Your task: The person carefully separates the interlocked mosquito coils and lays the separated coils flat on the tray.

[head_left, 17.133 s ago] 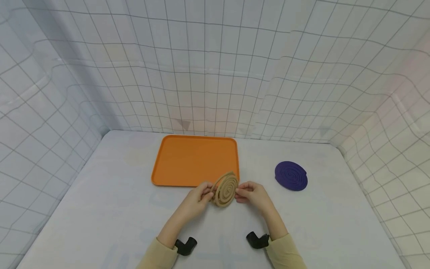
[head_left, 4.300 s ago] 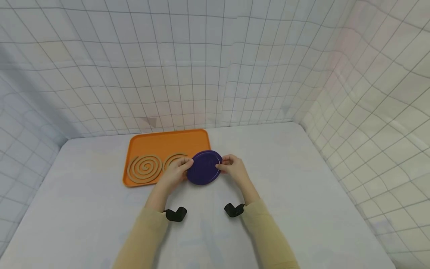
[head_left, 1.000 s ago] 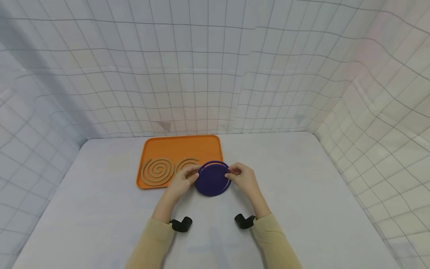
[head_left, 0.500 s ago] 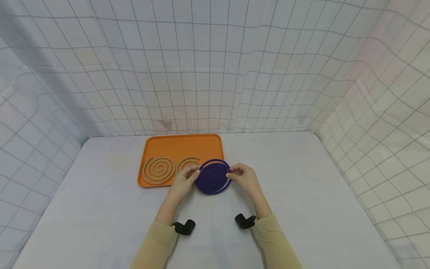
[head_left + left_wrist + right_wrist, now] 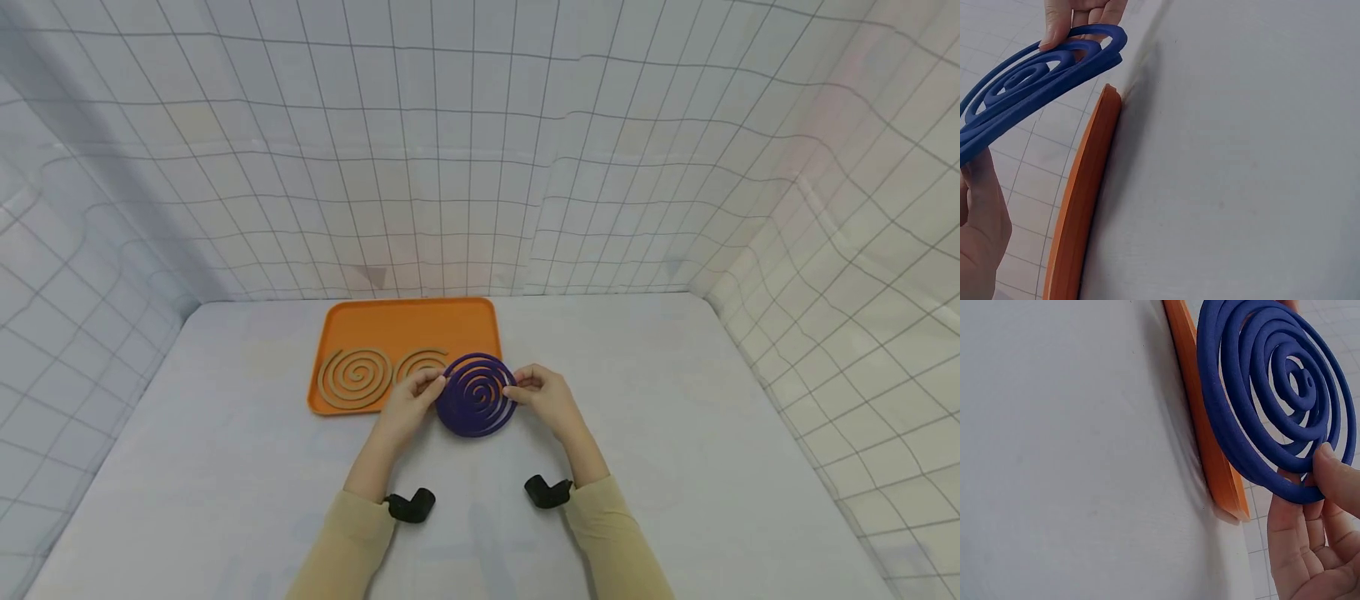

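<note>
Both hands hold up a dark purple-blue mosquito coil (image 5: 474, 423), a double one whose turns are partly spread, with gaps between them. My left hand (image 5: 408, 406) pinches its left edge between thumb and fingers. On the opposite edge, my right hand (image 5: 549, 398) has its thumb over the front and fingers behind, as the right wrist view shows. In that view the coil (image 5: 1230, 375) is tilted, its turns standing at different depths. Behind, two tan mosquito coils (image 5: 352, 373) lie flat on the orange tray (image 5: 412, 321); my left hand partly covers the right one.
The tray stands near the back of the white table (image 5: 637, 467), its front right corner overlapped by the held coil. White grid-patterned cloth (image 5: 465, 150) hangs at the back and both sides. Black wrist devices (image 5: 411, 506) sit on both wrists.
Seventeen seconds ago the hands held a tan coil and the purple one lay at right; later both tan coils are on the tray. Within the last half second, gaps appear between the purple coil's turns.
</note>
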The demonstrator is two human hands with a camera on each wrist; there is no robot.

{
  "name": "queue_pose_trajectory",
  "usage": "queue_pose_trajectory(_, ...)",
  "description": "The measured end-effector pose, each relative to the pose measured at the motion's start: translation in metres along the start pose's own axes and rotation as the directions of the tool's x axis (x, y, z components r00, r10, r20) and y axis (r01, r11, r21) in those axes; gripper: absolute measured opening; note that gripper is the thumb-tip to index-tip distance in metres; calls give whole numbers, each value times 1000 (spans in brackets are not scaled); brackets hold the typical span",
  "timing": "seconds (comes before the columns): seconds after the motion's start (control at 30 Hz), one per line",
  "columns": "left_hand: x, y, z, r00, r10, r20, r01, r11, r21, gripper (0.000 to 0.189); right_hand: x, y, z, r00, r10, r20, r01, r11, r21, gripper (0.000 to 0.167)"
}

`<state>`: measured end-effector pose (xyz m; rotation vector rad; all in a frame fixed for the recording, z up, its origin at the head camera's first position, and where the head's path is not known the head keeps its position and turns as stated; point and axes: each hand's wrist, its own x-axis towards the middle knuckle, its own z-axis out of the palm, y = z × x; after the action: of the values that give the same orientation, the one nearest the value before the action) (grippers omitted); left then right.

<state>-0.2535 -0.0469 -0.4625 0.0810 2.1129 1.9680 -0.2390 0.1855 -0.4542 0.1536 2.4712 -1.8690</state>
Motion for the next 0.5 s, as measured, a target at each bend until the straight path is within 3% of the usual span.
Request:
queue_pose_trajectory(0.3,-4,5,-2,997,-5,80,8,999,-38,39,3,9,1,1000,-1,12,1,998,59,24)
queue_pose_trajectory(0.5,-7,8,-2,995,-11,99,19,996,-82,40,4,16,2,1000,8,20,-10,997,80,22)
